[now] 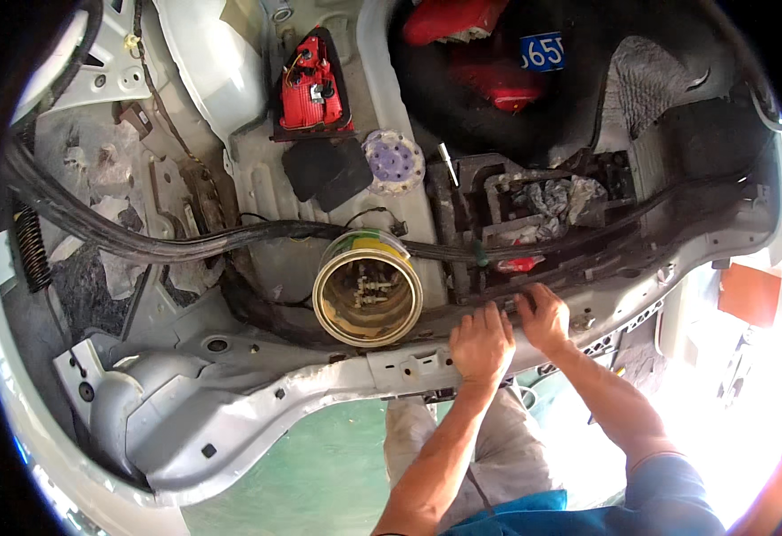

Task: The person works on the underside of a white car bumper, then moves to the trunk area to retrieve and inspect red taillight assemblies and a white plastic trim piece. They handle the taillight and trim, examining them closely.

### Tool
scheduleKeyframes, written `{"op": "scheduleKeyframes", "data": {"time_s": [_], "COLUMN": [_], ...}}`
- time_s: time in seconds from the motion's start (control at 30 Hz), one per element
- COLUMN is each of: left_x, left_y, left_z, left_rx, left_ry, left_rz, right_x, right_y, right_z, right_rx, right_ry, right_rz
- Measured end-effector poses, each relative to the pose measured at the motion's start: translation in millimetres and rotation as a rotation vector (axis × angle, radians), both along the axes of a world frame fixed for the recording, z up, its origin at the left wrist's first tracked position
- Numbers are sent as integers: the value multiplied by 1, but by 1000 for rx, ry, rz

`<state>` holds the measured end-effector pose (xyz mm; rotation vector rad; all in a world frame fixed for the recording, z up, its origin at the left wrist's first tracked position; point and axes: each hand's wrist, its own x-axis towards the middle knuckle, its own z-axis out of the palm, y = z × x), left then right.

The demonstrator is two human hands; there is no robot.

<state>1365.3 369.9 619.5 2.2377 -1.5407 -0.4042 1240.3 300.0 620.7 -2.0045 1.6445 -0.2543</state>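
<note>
My left hand (pixel 482 344) and my right hand (pixel 544 317) rest close together on the rear sill (pixel 337 380) of an opened car boot, right of centre. The fingers of both hands curl over the sill's dark inner edge, and their tips are partly hidden. An open metal tin (pixel 368 297) stands to the left of my hands, with brownish residue and small pale fittings or clips visible inside. Beyond my hands, a long black rubber seal (pixel 266 234) lies loosely across the boot, passing behind the tin. A red item (pixel 520 264) lies in the tray just beyond my fingers.
A red tail lamp (pixel 312 89), a black pad (pixel 324 170) and a round purple sanding disc (pixel 393 162) lie on the boot floor. A white marker-like stick (pixel 448 164) is beside crumpled plastic (pixel 556 201). More red parts (pixel 502 85) and a blue plate (pixel 543 52) sit in the dark well.
</note>
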Motion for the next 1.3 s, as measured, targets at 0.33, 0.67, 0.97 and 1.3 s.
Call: {"op": "scheduleKeyframes", "data": {"time_s": [0.33, 0.67, 0.97, 1.3], "left_x": [0, -9, -7, 58], "left_y": [-1, -16, -31, -114], "left_z": [7, 49, 54, 217], "left_rx": [-136, 1, 10, -543], "left_ry": [119, 789, 1132, 1844], "left_rz": [76, 221, 208, -249], "right_x": [-3, -5, -6, -8], "right_y": [1, -1, -3, -5], "right_z": [1, 4, 8, 8], "right_rx": [22, 28, 94, 93], "right_ry": [87, 79, 106, 110], "right_rz": [-9, 1, -26, -44]}}
